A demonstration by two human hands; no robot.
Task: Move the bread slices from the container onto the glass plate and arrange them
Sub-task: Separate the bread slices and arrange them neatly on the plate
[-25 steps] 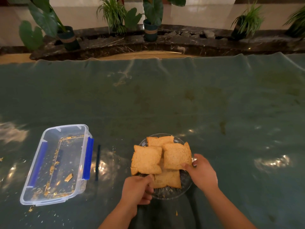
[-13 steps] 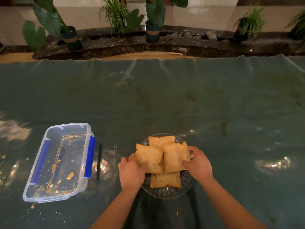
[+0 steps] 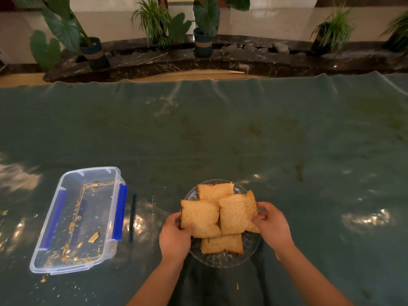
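Observation:
Several brown bread slices lie overlapping on the round glass plate (image 3: 223,259) near the table's front edge. My left hand (image 3: 175,237) grips the left slice (image 3: 201,218) at its lower left corner. My right hand (image 3: 272,226) pinches the right slice (image 3: 237,214) at its right edge. A further slice (image 3: 215,191) lies at the back and another (image 3: 221,244) at the front, partly covered. The clear plastic container (image 3: 77,219) with blue clips stands to the left, holding only crumbs and one small bread scrap.
A green cloth under clear plastic sheet (image 3: 242,133) covers the table. A thin dark stick (image 3: 132,217) lies between container and plate. Crumbs are scattered around the container. Potted plants (image 3: 95,51) line a dark stone ledge behind the table.
My left hand has moved from under the plate's front edge up to the left slice and gripped it. My right hand has shifted slightly along the right slice's edge.

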